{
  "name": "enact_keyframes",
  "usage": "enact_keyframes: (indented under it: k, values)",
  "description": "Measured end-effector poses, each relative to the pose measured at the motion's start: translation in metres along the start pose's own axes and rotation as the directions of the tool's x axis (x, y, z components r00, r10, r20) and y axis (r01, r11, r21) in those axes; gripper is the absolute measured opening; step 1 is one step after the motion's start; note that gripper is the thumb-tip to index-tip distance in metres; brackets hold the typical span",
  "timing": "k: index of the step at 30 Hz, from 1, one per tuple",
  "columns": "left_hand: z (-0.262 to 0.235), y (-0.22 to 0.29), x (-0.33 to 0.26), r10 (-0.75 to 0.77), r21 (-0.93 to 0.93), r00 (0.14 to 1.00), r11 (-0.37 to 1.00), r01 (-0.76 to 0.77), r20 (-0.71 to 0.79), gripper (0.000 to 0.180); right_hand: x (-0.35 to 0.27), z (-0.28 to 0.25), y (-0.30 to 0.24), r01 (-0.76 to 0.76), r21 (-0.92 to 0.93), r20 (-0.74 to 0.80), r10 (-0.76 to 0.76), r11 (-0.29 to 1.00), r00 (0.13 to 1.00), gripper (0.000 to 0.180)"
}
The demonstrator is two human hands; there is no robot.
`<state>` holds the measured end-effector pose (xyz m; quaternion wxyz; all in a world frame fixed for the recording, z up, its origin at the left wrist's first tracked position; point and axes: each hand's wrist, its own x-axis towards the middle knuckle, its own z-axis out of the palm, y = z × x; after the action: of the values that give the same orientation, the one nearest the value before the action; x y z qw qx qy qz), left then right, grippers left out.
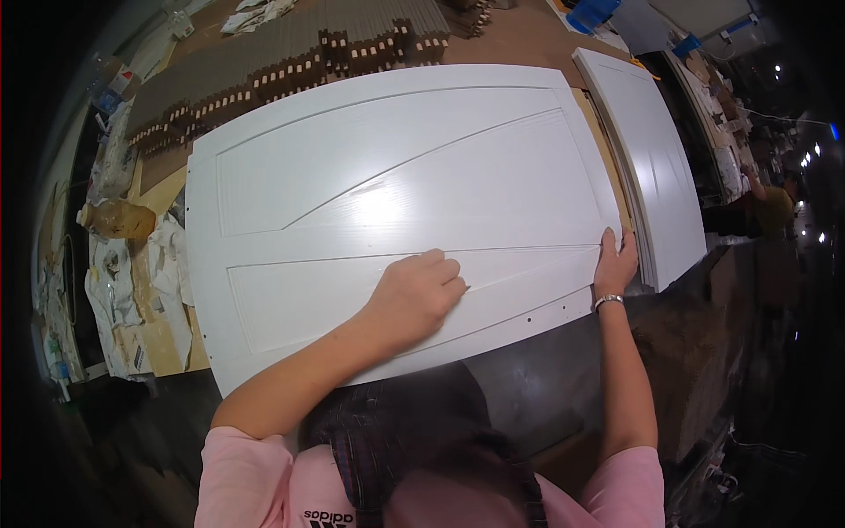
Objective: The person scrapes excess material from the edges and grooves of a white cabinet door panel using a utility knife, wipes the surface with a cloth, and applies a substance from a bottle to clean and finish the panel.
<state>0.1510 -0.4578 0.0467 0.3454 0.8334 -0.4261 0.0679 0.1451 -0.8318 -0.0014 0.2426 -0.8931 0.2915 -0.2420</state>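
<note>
White panel [493,176]: lying flat on the tabletop [519,42], toward its near edge, its face marked with framing grooves and slanting lines. Small dark holes show along its near and left edges.

Left hand [418,295]: on the panel's face, beside the long middle groove, fingers curled together into a loose fist. A small dark tip shows by the fingers – I cannot tell what it is.

Right hand [616,262]: clasped on the panel's right edge, near the near-right corner, thumb on the face and fingers at the side. A pale band [608,301] circles the wrist.

Stacked panels [647,158]: more white ones, just beside the first, toward the tabletop's right end.

Brown strips [290,66]: a wide row laid side by side along the far edge, their notched ends turned toward the panel.

Left end of the tabletop: a bottle of yellowish-brown liquid [119,218] on its side, near crumpled white cloths [113,282]; a clear bottle [110,84] farther back, by the far-left corner.

Clothing: pink sleeves [242,475] and a dark apron [405,431].

Co-worker [773,211]: a person in a yellowish top, well beyond the right end.
</note>
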Motion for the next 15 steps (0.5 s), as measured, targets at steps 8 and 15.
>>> enact_keyframes:
  k: [8, 15]
  values:
    - [-0.004, 0.007, -0.004, -0.039, -0.007, 0.989, 0.999, 0.041, 0.143, 0.034, -0.002, -0.003, 0.003, -0.013, 0.004, 0.005, 0.013, 1.0, 1.0, 0.043]
    - [0.011, 0.009, 0.009, -0.037, -0.018, 0.995, 0.999, 0.039, 0.094, 0.041, -0.003, -0.002, 0.0, -0.015, -0.021, 0.005, 0.015, 1.0, 1.0, 0.041]
